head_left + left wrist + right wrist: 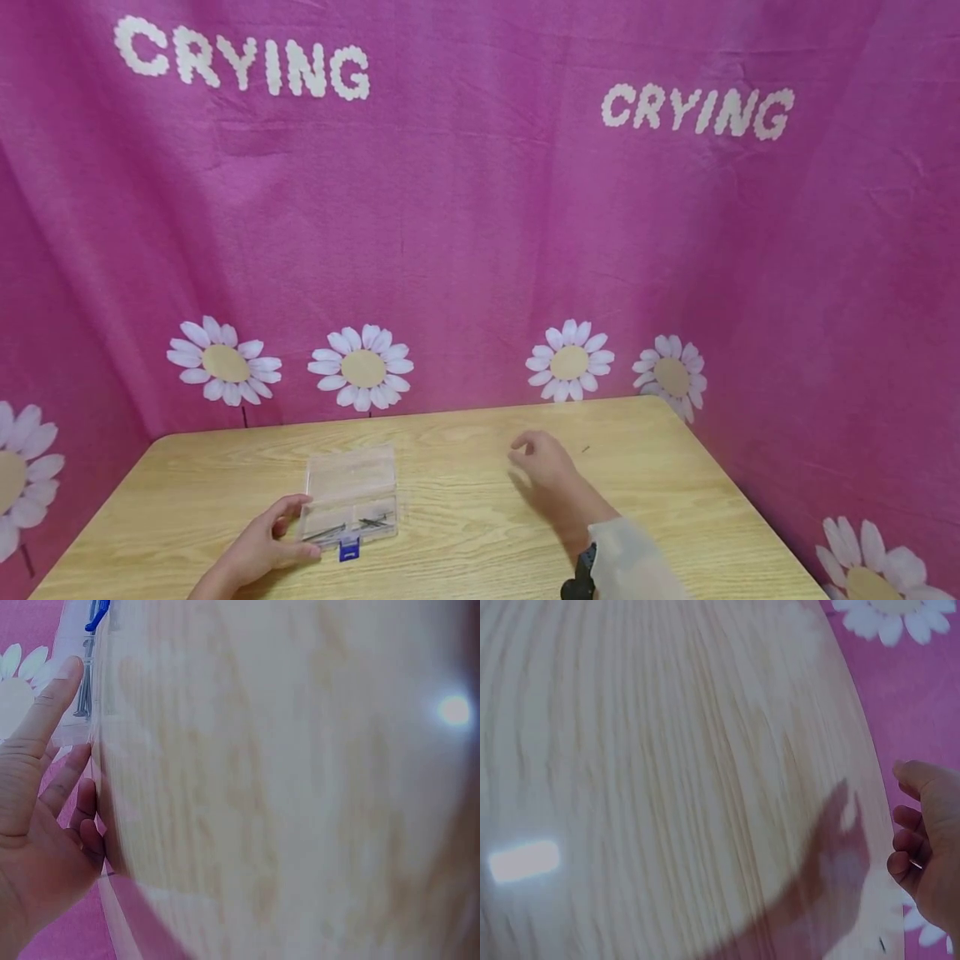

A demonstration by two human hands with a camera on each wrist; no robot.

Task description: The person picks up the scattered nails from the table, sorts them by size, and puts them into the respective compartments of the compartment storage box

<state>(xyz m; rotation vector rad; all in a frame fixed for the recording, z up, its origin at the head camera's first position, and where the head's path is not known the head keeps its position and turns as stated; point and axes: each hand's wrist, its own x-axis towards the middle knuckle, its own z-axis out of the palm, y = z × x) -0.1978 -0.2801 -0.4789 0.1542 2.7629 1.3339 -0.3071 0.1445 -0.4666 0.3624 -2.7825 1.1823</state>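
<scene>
A clear plastic box [351, 477] lies on the table with its lid folded back. Dark screws [372, 522] are in its compartments, and a blue latch [349, 549] sticks out at the front. My left hand [258, 542] holds the box by its left end, thumb along the front and fingers at the side; the left wrist view shows the thumb beside several screws [85, 682]. Above the table, to the right of the box, my right hand [546, 460] has loosely bent fingers, with nothing visible between them. A small screw [586, 449] lies on the table just right of that hand.
The wooden table [450, 542] has its back edge close to a pink curtain [465, 250] with printed daisies. This curtain also rises along the left and right sides. A black strap [585, 571] is on my right wrist, below a light sleeve [633, 554].
</scene>
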